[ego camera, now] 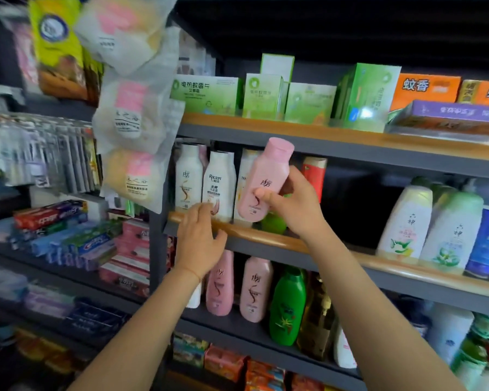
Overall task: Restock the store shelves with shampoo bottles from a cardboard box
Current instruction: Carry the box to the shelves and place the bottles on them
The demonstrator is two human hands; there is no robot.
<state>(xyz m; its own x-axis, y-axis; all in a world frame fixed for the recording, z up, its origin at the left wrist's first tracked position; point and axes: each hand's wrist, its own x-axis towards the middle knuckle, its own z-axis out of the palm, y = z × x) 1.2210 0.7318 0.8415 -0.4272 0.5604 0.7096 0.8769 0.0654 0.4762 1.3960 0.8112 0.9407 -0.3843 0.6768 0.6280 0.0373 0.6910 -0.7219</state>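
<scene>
1. Nearest to us, our two bare forearms reach up from the bottom of the view toward the shelving.
2. Our left hand (199,237) lies released, fingers straight, resting on the wooden front rail of the middle shelf (266,241), its fingertips just reaching a white bottle (219,184) standing there.
3. Our right hand (292,206) grasps a pink shampoo bottle (261,182), thumb across the front label and fingers wrapped behind; the bottle is tilted, cap up and to the right, held just above the rail in front of the row.
4. Behind it on that shelf stand more white bottles, a red bottle (314,176) and, well to the right, pale green-capped bottles (432,224).
5. On the shelf below stand two pink bottles (239,286) and a green bottle (287,306).
6. Farthest up, green boxes (263,95) and orange boxes (425,90) fill the top shelf (294,131).
</scene>
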